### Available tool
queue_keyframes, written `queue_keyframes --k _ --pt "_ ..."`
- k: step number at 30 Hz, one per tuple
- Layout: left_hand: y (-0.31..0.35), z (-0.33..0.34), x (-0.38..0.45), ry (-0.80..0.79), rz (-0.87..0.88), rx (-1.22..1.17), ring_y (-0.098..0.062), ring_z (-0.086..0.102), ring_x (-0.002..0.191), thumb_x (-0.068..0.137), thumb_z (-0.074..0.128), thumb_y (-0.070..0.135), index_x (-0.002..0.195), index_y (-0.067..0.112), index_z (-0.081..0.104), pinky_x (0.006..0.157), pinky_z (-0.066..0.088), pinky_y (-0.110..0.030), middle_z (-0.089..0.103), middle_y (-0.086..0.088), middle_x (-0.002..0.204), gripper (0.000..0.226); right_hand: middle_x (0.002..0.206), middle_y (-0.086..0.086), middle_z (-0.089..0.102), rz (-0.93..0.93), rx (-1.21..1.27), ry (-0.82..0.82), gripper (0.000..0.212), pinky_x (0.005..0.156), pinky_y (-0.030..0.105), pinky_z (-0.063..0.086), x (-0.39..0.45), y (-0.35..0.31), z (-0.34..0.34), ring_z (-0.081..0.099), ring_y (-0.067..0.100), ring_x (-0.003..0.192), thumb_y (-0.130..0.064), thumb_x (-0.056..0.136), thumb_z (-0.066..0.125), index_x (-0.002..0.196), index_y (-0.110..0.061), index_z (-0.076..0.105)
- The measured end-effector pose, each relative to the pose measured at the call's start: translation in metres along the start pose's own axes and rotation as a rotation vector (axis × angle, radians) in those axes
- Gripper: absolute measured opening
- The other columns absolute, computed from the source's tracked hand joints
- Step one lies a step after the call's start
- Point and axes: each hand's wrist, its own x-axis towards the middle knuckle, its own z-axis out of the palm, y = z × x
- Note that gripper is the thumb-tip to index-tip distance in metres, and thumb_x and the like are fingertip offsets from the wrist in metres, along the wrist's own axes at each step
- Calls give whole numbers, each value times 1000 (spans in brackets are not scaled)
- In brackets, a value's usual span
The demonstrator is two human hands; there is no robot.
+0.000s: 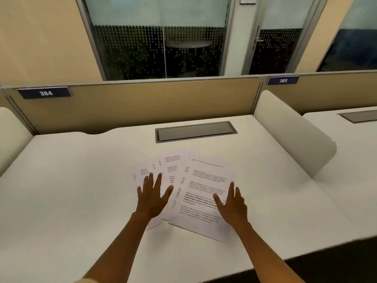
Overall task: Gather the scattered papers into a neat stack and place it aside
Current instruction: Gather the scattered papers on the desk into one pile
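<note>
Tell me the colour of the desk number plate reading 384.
Dark navy blue with white digits on the number plate, head view.

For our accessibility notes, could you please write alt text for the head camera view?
Two bare hands, left hand and right hand, lie open with fingers spread over fanned printed papers on a white desk. Behind stand a tan partition with a sign reading 384 and a grey cable hatch.

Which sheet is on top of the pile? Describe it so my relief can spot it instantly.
Start at the grey cable hatch set into the white desk; the fanned papers lie just nearer than it. The top sheet is the rightmost one, under the right hand. It alone shows its printed text almost unobstructed.
</note>
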Motion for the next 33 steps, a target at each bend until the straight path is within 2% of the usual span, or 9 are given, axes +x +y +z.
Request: queue_keyframes --k 5,9,11,14,19,23,26,29,33 --pt "-8 10 28 -166 46 -12 -25 -7 151 92 28 64 154 28 3 119 -3 -52 -3 -5 164 76 162 15 9 174 45 -16 94 114 52 29 11 -5 12 22 38 145 -69 87 37 153 -21 -9" --pt "-11 21 46 -239 86 -34 -27 4 151 91 30 65 154 27 8 121 5 -50 8 -7 163 76 160 15 15 209 9 0 93 114 50 29 15 -7 19 21 37 144 -68 88 38 154 -19 -6" --pt "-11 26 52 -265 97 -53 -28 8 151 87 26 72 154 27 10 121 10 -50 13 -7 163 82 158 15 22 222 -5 14 92 113 49 31 20 -9 19 26 37 141 -67 88 38 154 -17 -4" --pt "-11 35 62 -287 102 -53 -27 11 150 71 10 88 154 26 12 121 13 -49 15 -6 162 103 154 14 29 225 -5 21 91 111 47 34 30 -12 21 30 36 137 -66 89 38 154 -16 -3" --pt "-3 42 75 -308 76 -25 -30 13 149 87 26 72 153 25 14 120 17 -50 15 -8 162 81 155 13 26 226 -23 31 90 111 44 34 45 -20 26 30 33 137 -65 89 38 154 -16 0" --pt "8 43 78 -284 50 10 -31 18 147 85 25 74 152 24 17 118 24 -50 19 -9 161 85 157 13 22 222 -60 49 88 113 44 32 51 -25 35 28 33 137 -66 89 34 154 -17 2" --pt "16 47 77 -274 20 -21 -31 17 147 88 34 69 152 23 19 118 23 -49 20 -9 160 80 156 12 22 203 -95 55 86 112 42 32 56 -27 38 28 32 135 -66 89 33 153 -17 4" --pt "21 48 79 -239 -8 -97 -31 23 144 85 42 68 151 22 22 116 28 -50 28 -9 157 82 157 12 21 190 -79 48 86 113 42 32 64 -32 39 28 32 136 -66 89 32 154 -17 3" --pt "32 48 81 -208 -38 -222 -30 27 141 84 58 56 150 18 25 116 27 -45 33 -9 154 83 157 11 22 173 -26 38 85 113 42 31 74 -38 39 27 32 137 -64 90 35 154 -17 4"
